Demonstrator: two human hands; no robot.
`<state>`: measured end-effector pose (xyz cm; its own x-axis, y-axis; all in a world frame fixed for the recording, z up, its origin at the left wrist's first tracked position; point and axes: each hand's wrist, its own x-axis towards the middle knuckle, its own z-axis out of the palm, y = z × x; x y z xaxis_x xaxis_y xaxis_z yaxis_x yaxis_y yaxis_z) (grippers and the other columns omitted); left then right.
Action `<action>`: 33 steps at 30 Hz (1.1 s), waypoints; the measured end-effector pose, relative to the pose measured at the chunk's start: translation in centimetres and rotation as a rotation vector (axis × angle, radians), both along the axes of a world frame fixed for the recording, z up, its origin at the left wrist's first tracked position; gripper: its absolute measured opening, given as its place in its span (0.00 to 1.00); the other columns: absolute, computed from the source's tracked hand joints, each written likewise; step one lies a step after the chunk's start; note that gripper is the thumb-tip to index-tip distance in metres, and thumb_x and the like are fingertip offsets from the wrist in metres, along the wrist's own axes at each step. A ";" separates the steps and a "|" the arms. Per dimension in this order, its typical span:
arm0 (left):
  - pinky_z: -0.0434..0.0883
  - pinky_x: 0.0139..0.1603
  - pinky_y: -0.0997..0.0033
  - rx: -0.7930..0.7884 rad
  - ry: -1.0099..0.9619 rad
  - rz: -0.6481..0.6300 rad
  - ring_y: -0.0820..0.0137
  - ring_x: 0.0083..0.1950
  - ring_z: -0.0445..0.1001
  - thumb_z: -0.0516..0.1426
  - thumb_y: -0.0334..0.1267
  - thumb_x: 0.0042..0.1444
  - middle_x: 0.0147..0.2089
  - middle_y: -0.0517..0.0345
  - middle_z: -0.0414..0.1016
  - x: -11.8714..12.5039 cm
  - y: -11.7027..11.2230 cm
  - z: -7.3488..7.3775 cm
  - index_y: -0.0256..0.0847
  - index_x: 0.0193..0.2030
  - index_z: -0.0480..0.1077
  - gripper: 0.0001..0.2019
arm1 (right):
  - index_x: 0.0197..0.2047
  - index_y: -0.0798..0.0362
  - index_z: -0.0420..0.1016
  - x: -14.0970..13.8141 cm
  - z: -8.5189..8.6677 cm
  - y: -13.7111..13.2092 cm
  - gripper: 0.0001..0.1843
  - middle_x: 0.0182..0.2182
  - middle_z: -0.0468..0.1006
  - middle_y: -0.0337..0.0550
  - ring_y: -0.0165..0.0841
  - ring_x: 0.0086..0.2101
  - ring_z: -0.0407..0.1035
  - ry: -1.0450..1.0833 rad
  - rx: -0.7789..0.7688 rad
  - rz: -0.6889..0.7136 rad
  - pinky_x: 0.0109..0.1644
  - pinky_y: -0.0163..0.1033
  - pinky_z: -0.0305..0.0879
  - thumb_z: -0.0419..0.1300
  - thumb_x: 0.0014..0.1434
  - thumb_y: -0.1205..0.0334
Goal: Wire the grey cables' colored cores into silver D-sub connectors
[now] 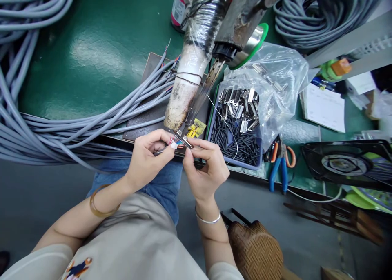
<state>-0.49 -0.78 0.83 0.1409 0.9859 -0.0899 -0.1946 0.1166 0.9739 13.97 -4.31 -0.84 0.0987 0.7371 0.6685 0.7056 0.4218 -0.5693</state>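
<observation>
My left hand pinches the stripped end of a grey cable, its thin coloured wires fanned out past the fingertips. Between thumb and fingers of my right hand is a small metal multi-pin connector, tilted, with the wire ends against it. Right above it comes down the tip of a soldering iron, clamped in a stand. A foil-wrapped duct with a scorched white mouth opens just beside the tip. Whether any wire is joined to the connector, I cannot tell.
Grey cables cover the table's left side. Right of my hands a bin contains connectors and black sleeves, under a plastic bag. Blue-handled pliers lie at the edge. A solder spool, fan and woven stool stand around.
</observation>
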 end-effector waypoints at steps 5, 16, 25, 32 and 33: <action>0.62 0.22 0.84 0.013 0.021 0.005 0.84 0.23 0.64 0.63 0.32 0.50 0.34 0.57 0.76 0.1 0.1 0.0 0.35 0.27 0.71 0.06 | 0.37 0.49 0.72 0.1 0.1 0.2 0.10 0.40 0.85 0.42 0.32 0.39 0.80 -0.004 0.008 0.004 0.42 0.39 0.79 0.66 0.59 0.74; 0.62 0.22 0.84 0.064 0.016 0.026 0.83 0.23 0.64 0.63 0.30 0.51 0.32 0.58 0.77 0.2 0.2 0.3 0.35 0.27 0.72 0.05 | 0.38 0.50 0.76 0.0 0.6 0.5 0.10 0.42 0.85 0.42 0.30 0.39 0.80 -0.065 0.042 -0.005 0.45 0.36 0.81 0.68 0.58 0.74; 0.56 0.17 0.83 -0.002 -0.025 -0.016 0.85 0.19 0.59 0.63 0.30 0.51 0.31 0.61 0.75 0.0 0.3 0.3 0.37 0.26 0.70 0.06 | 0.35 0.48 0.70 -0.1 0.6 0.3 0.10 0.41 0.86 0.43 0.30 0.35 0.82 -0.214 0.110 -0.024 0.37 0.33 0.80 0.66 0.60 0.72; 0.56 0.17 0.82 -0.042 -0.013 -0.020 0.85 0.18 0.58 0.65 0.33 0.50 0.29 0.61 0.75 -0.1 0.2 0.5 0.37 0.26 0.70 0.08 | 0.37 0.47 0.72 0.1 0.3 0.3 0.11 0.42 0.86 0.42 0.31 0.37 0.82 -0.118 0.054 0.000 0.39 0.36 0.81 0.67 0.59 0.72; 0.56 0.17 0.82 -0.045 -0.017 -0.020 0.85 0.18 0.58 0.65 0.34 0.50 0.29 0.61 0.74 -0.2 0.3 0.5 0.37 0.26 0.70 0.08 | 0.37 0.48 0.72 0.1 0.3 0.3 0.11 0.42 0.86 0.42 0.31 0.37 0.81 -0.103 0.048 0.007 0.39 0.36 0.80 0.67 0.59 0.72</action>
<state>-0.66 -0.53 1.29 0.1627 0.9778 -0.1318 -0.2078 0.1645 0.9642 14.05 -4.06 -0.53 0.0224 0.7045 0.7094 0.7560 0.4523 -0.4732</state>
